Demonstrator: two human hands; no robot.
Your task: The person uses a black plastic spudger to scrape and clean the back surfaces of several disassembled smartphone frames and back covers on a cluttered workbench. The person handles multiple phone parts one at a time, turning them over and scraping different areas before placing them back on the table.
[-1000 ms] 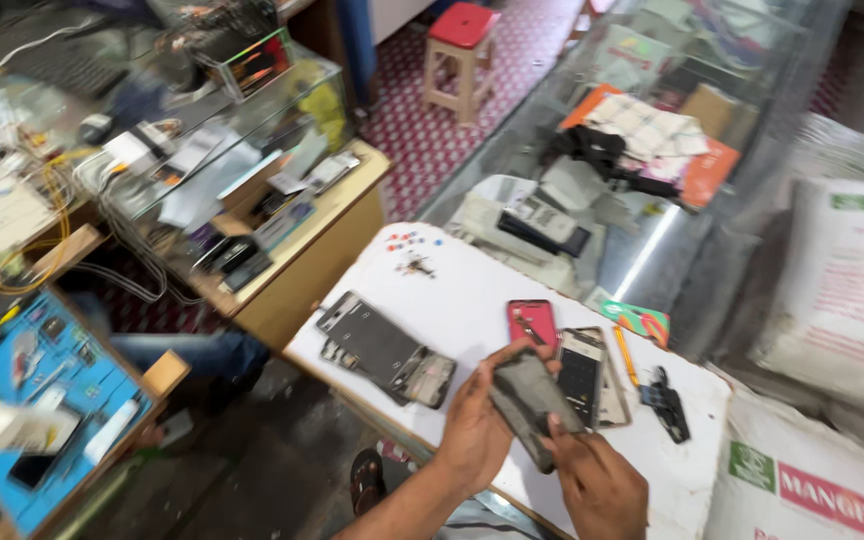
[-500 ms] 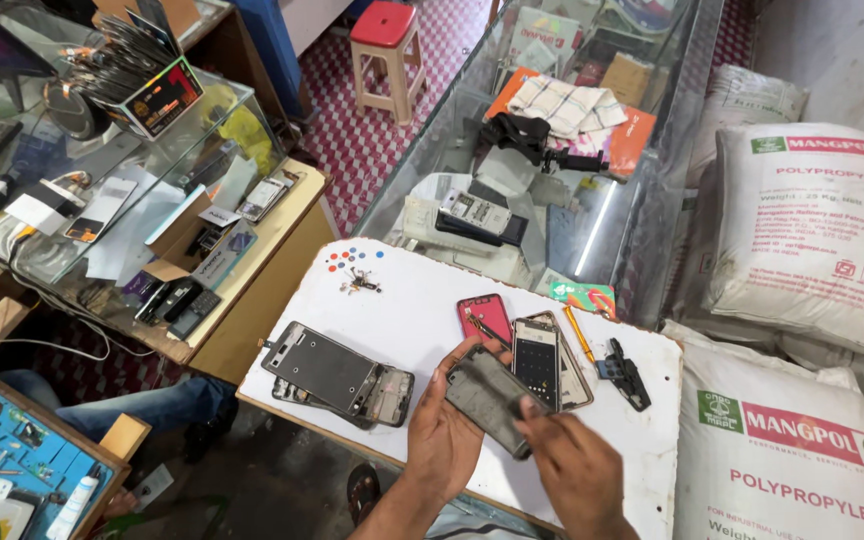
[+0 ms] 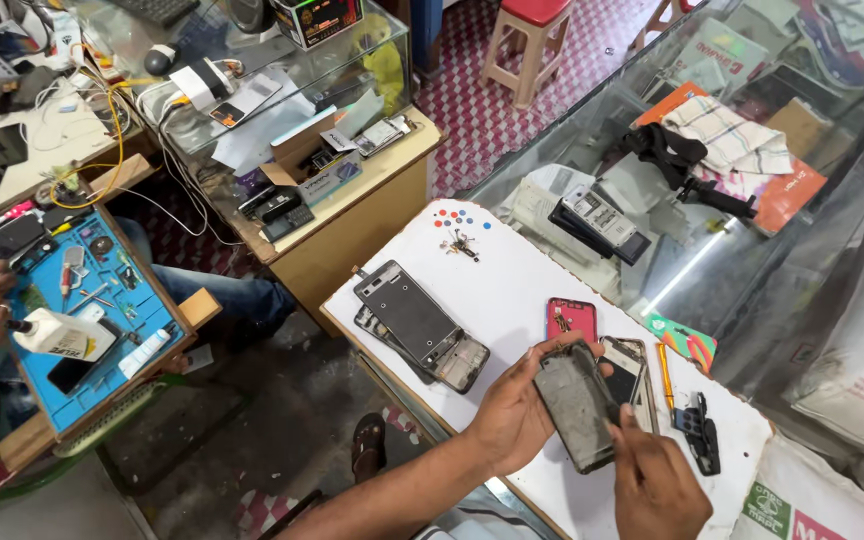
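Grey flat phone back panel point(image 3: 577, 405) remains gripped in left hand point(image 3: 512, 420); right hand point(image 3: 657, 485) fingertips now pressing its lower edge, lower right of frame

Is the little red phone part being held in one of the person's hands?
No, the red phone part lies on the white table, while the left hand holds a grey phone panel.

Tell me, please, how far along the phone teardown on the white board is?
Done: a stripped frame and loose screws lie on the white board. In hand: the left hand grips a grey phone body while the right hand works at its lower edge. Left: red phone and another phone lie untouched.
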